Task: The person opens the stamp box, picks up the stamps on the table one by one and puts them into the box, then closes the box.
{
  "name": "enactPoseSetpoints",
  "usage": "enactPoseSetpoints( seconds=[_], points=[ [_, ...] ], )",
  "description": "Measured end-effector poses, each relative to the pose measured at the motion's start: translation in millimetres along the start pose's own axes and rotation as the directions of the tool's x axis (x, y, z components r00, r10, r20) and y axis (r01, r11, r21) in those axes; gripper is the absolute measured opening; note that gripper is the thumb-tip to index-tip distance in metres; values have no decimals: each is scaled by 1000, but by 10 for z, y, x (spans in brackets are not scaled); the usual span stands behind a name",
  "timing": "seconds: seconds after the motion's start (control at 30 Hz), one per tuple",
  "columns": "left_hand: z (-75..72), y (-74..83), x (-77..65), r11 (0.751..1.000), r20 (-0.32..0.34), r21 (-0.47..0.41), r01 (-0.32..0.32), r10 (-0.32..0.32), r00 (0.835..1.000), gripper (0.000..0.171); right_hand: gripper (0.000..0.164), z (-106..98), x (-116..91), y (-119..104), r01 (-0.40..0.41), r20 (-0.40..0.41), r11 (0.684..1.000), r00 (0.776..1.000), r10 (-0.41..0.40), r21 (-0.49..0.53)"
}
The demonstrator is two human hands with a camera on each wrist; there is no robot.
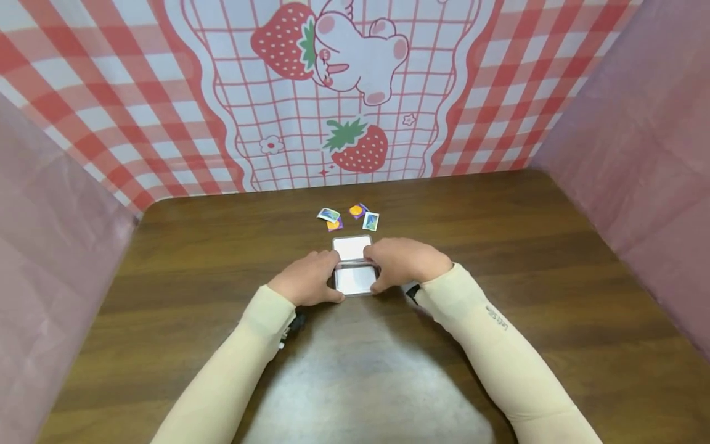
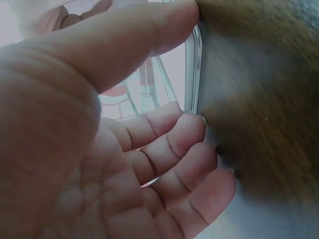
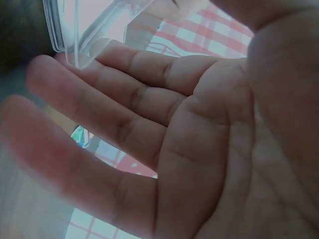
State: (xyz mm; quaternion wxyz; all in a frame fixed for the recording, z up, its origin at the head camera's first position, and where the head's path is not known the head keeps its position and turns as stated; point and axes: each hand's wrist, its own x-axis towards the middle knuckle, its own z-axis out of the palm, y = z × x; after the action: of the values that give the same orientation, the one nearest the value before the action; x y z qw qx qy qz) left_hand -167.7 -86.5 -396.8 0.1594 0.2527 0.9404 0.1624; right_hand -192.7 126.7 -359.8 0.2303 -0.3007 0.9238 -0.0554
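A small clear plastic case (image 1: 355,280) lies unfolded on the table, its lid part (image 1: 350,248) tipped back on the far side, both halves whitish inside. My left hand (image 1: 307,279) grips its left side, thumb at the near corner and fingertips by the hinge. On the other side my right hand (image 1: 409,262) holds it, thumb at the near right corner and a finger on the lid's edge. In the left wrist view the transparent rim (image 2: 193,74) runs between thumb and fingers. The right wrist view shows the case's corner (image 3: 82,52) against the fingertips.
Just beyond the case lie small picture pieces: two blue-green ones with white borders (image 1: 329,214) (image 1: 370,221), and two purple-and-orange ones (image 1: 335,226) (image 1: 355,211). A red-and-white checked cloth (image 1: 488,92) hangs behind the wooden table (image 1: 222,246); pink cloths hang at both sides.
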Motion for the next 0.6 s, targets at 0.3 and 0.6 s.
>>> enactPoseSetpoints(
  seconds=[0.3, 0.6],
  points=[
    [-16, 17, -13, 1000, 4, 0, 5, -5, 1000, 48, 34, -92, -100, 169, 24, -46, 998, 999, -22, 61],
    [-5, 7, -39, 1000, 12, -13, 10, -10, 1000, 51, 48, -247, -377, 928, -45, -275, 999, 961, 35, -30]
  ],
)
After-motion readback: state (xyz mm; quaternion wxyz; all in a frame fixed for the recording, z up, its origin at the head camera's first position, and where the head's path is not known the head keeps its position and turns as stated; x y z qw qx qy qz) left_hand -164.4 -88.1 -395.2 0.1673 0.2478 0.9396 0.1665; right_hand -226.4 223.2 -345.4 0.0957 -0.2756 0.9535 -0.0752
